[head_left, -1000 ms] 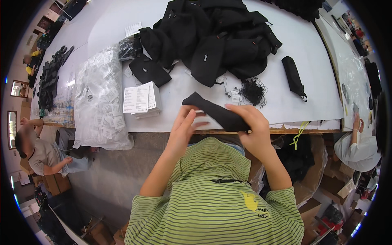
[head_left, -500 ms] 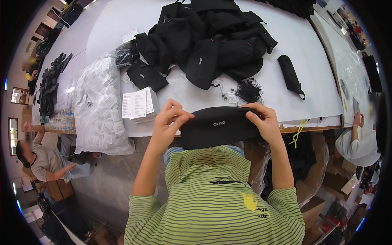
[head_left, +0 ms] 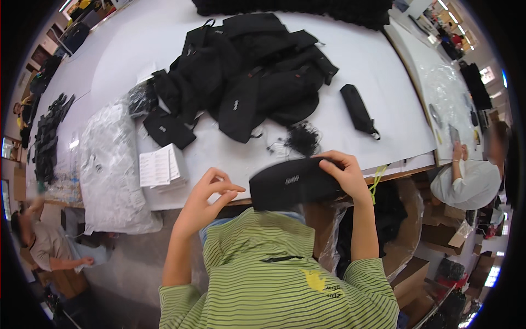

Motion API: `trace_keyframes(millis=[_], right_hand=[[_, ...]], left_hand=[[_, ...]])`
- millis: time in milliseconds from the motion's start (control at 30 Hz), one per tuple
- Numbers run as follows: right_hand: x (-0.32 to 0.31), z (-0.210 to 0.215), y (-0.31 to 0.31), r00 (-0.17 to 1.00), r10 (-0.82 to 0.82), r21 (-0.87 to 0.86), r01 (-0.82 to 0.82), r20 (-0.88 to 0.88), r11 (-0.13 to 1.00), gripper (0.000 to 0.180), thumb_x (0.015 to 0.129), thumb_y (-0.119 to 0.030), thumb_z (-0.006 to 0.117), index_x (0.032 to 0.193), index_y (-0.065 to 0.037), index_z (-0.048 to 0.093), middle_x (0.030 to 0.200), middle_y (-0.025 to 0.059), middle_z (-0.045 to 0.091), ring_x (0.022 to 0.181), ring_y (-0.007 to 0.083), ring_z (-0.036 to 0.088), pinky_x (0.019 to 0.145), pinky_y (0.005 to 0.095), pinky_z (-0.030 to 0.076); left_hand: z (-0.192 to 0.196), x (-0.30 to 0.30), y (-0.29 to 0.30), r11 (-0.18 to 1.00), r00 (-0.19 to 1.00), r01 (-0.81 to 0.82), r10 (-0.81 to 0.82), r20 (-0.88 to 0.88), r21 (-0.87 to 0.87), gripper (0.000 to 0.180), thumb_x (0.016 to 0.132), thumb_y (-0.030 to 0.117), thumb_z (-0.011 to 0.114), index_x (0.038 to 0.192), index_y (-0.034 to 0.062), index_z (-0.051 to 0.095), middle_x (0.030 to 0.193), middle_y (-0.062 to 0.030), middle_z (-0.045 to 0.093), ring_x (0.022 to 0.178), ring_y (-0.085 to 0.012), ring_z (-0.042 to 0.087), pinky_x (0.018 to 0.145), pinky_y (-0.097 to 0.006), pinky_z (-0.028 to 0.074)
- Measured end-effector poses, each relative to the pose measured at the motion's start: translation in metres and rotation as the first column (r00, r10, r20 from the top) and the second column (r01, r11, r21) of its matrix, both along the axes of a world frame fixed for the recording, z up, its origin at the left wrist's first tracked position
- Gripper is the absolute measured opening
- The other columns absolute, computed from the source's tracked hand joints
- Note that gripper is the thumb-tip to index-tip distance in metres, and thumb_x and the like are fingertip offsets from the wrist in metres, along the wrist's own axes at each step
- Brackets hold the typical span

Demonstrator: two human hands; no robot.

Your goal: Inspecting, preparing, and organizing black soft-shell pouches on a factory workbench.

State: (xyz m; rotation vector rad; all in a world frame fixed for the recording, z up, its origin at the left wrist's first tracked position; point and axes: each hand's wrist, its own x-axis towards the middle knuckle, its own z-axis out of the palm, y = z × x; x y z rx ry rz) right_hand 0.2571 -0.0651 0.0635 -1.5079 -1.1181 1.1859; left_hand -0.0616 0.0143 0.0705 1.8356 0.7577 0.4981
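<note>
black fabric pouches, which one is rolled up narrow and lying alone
The slim rolled black pouch right of the heap of black pouches, lying alone on the white table; the others lie flat or piled.

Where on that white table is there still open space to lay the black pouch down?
Bare white shows between the rolled black pouch and the table's right edge, and left of the black pile toward the far corner. A narrower strip lies between the paper stack and tangled cords. The clear plastic bags crowd the left.
</note>
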Motion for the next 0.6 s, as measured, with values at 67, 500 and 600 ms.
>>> trace_keyframes(millis=[67,500,600], right_hand=[[0.039,-0.012,0.001,0.950,-0.271,0.288,0.218,0.158,0.932,0.021,0.087,-0.010,0.065,0.106,-0.003,0.066,0.092,-0.0002,0.064,0.078,0.0054,0.054,0.072,0.0208,0.044],[0.144,-0.081,0.019,-0.213,-0.450,0.488,0.189,0.867,0.852,0.046,0.075,0.004,0.059,0.115,-0.019,0.062,0.123,0.0123,0.050,0.098,0.0294,0.051,0.087,0.0405,0.042],[0.079,-0.067,0.030,0.243,-0.533,0.505,0.171,0.811,0.846,0.038,0.075,-0.001,0.062,0.109,-0.018,0.065,0.116,0.0106,0.051,0.097,0.0278,0.051,0.088,0.0387,0.039]], left_hand=[[0.032,0.002,-0.011,0.999,0.998,-0.004,0.001,0.062,0.045,0.028,0.079,0.003,0.064,0.107,0.0022,0.067,0.088,-0.0055,0.055,0.083,-0.0179,0.052,0.077,-0.029,0.043],[0.092,0.035,-0.042,0.271,-0.047,0.942,-0.482,0.875,0.199,0.031,0.088,0.003,0.061,0.114,-0.0132,0.055,0.104,-0.0226,0.063,0.078,-0.0333,0.060,0.062,-0.041,0.045],[0.084,0.026,-0.038,0.332,-0.050,0.913,-0.482,0.875,0.235,0.037,0.089,0.004,0.061,0.123,-0.0066,0.052,0.109,-0.0188,0.063,0.083,-0.0323,0.060,0.068,-0.042,0.045]])
